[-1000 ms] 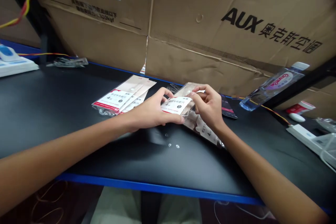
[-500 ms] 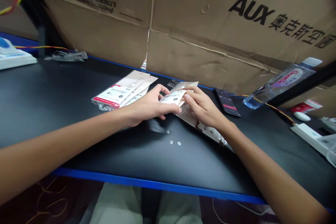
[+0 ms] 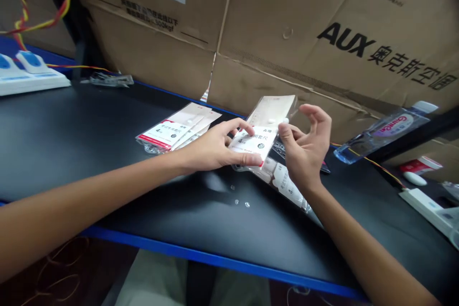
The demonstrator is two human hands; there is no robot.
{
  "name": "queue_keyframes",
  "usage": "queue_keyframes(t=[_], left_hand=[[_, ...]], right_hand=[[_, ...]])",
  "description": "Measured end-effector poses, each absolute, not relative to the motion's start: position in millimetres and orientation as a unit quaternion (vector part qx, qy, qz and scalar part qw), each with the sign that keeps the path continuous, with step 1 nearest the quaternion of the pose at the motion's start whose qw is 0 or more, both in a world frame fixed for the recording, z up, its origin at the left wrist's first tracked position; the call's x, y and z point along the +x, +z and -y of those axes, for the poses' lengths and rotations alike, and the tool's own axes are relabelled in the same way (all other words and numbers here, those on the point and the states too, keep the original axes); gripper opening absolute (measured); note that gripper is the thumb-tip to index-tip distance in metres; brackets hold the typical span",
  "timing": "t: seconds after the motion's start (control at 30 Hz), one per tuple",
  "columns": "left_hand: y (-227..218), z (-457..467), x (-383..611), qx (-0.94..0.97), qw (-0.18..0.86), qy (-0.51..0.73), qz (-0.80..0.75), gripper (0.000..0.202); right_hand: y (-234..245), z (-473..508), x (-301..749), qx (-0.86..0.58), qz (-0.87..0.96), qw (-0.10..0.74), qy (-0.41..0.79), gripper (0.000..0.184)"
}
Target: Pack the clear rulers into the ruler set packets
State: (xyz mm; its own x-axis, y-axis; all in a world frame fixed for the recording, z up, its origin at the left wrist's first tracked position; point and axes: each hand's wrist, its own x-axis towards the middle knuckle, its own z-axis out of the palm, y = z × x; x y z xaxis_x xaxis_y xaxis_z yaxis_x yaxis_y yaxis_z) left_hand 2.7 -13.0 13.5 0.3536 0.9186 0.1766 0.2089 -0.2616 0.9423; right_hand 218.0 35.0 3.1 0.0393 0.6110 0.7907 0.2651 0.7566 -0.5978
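Note:
My left hand grips the lower end of a beige packet with a white label, tilting it up off the black table. My right hand is beside the packet's right edge, thumb and forefinger pinched at its side, the other fingers curled apart. Under the hands lies another clear-wrapped packet. A small stack of the same packets rests to the left.
Large AUX cardboard boxes wall off the back. A water bottle lies at the right, near a white power strip. A dark phone sits behind my right hand. White devices sit far left.
The packet has been lifted and tilted upright from the pile. My right hand has shifted to its right edge and opened its fingers.

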Motion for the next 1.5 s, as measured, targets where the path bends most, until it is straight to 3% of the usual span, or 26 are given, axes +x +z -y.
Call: queue_keyframes(t=[0.13, 0.3, 0.43, 0.8, 1.03, 1.23, 1.33, 1.43, 1.5], left_hand=[[13, 12, 1, 0.705, 0.416, 0.443, -0.364, 0.048], [20, 14, -1, 0.752, 0.407, 0.392, -0.339, 0.027], [20, 17, 0, 0.79, 0.354, 0.368, -0.34, 0.019], [17, 26, 6, 0.861, 0.246, 0.335, -0.293, 0.035], [23, 29, 6, 0.792, 0.339, 0.387, -0.329, 0.049], [21, 13, -2, 0.779, 0.263, 0.414, -0.392, 0.026], [19, 6, -8, 0.802, 0.199, 0.381, -0.415, 0.009], [21, -1, -16, 0.823, 0.121, 0.346, -0.434, 0.01], [25, -8, -25, 0.821, 0.076, 0.329, -0.461, 0.012]], right_hand=[[6, -32, 215, -0.353, 0.624, 0.659, 0.227, 0.057], [7, -30, 217, -0.346, 0.535, 0.582, 0.506, 0.037], [8, -28, 220, -0.343, 0.532, 0.501, 0.591, 0.024], [14, -22, 222, -0.309, 0.561, 0.472, 0.606, 0.014], [36, -30, 235, -0.431, 0.517, 0.462, 0.578, 0.014], [45, -42, 269, -0.564, 0.464, 0.326, 0.6, 0.026], [40, -45, 279, -0.559, 0.562, 0.23, 0.565, 0.033], [33, -47, 281, -0.516, 0.686, 0.137, 0.494, 0.04], [29, -48, 279, -0.478, 0.765, 0.119, 0.414, 0.04]])
